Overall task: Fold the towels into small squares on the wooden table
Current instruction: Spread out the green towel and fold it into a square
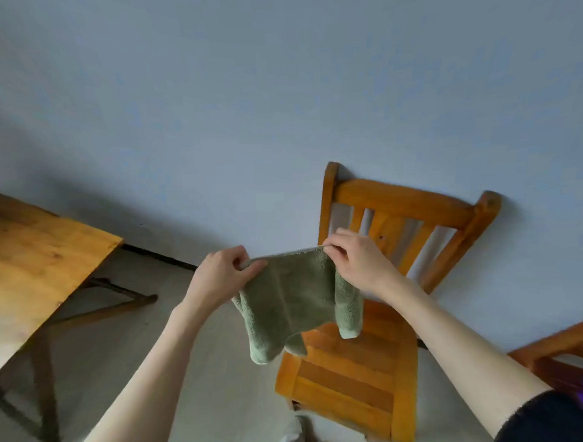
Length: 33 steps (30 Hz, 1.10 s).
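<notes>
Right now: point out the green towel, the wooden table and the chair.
green towel (292, 299): head view, middle of hanging cloth.
wooden table (35, 265): head view, bare tabletop.
chair (348, 372): head view, seat slats.

Both arms reach forward, left grip (224, 274) and right grip (352, 258) pinched closed.

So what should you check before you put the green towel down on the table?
1. Both hands hold the towel: ok, left hand and right hand pinch its top corners.
2. Towel hangs free: ok, in the air in front of the chair.
3. Towel flat: not ok, lower corners curl.
4. Towel over the table: not ok, the table is off to the left.
5. Whole tabletop seen: cannot tell.
</notes>
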Motion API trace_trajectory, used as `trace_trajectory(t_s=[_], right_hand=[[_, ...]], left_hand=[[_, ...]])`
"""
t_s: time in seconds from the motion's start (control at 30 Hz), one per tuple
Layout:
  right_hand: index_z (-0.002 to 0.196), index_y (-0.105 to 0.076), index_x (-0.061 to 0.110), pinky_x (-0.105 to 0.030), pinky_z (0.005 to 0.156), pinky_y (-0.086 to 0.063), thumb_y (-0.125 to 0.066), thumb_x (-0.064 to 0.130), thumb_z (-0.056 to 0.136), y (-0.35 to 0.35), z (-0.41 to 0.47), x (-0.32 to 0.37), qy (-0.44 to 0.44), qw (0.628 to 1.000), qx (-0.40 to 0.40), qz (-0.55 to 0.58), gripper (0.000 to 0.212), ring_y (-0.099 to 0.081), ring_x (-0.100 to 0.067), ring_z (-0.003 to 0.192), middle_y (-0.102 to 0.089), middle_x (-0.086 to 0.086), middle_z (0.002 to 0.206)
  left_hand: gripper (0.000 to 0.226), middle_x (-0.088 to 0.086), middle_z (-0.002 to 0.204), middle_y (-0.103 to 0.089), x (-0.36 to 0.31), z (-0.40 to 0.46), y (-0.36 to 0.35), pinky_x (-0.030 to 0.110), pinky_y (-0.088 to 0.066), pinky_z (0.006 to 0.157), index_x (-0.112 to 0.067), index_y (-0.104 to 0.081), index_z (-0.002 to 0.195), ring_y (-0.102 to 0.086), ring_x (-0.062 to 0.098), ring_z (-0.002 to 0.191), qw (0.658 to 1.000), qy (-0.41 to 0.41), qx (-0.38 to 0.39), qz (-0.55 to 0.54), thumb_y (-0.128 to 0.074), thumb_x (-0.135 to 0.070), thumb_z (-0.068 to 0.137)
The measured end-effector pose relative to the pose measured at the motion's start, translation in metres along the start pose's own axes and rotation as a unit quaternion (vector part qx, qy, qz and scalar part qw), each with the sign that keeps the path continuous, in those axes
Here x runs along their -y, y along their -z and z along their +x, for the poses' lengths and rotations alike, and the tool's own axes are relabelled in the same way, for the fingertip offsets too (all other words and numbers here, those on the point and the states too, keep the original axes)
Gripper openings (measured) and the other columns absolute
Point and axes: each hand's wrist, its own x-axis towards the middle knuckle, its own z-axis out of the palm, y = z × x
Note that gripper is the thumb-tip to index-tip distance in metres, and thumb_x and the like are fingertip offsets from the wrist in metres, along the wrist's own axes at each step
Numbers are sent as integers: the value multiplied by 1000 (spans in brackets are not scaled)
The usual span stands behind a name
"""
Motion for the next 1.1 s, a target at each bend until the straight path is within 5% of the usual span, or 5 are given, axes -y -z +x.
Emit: trace_trajectory(t_s=[0.17,0.3,0.53,0.7,1.1], right_hand=[[94,-63,4,-4,67,-34,-44,11,97,1,54,73,81,996,-11,33,20,-47,-10,82,-50,3,89],[90,-59,6,-17,74,-37,-42,11,97,-14,83,131,145,989,2,29,19,-49,-13,83,-51,1,89],[84,-53,2,-28,72,-40,-42,10,97,-58,128,236,208,976,21,56,18,-51,-21,80,-53,-8,86],[81,-53,12,-29,74,-40,-47,15,95,-111,156,316,265,962,41,50,16,-49,-17,80,-51,2,85],[81,-60,10,-28,68,-39,-52,26,93,-255,200,428,266,961,57,44,22,-51,-19,78,-58,0,88]], left_hand=[[33,-6,62,-45,30,-29,68,23,-33,56,-24,-39,68,-40,10,57,998,25,-44,-22,-68,-31,83],[17,-3,75,-55,57,-62,112,22,-40,62,-16,-51,86,-50,13,68,996,66,-64,-12,-64,-27,86],[37,-6,58,-47,114,-112,185,27,-33,55,-23,-44,60,-41,11,57,964,165,-208,-3,-68,-44,80],[25,-5,66,-50,200,-161,224,33,-41,62,-23,-48,68,-48,21,67,949,236,-201,-54,-70,-28,81],[20,-6,70,-49,341,-245,292,12,-33,52,-26,-51,71,-43,7,62,912,348,-208,-65,-61,-27,89]])
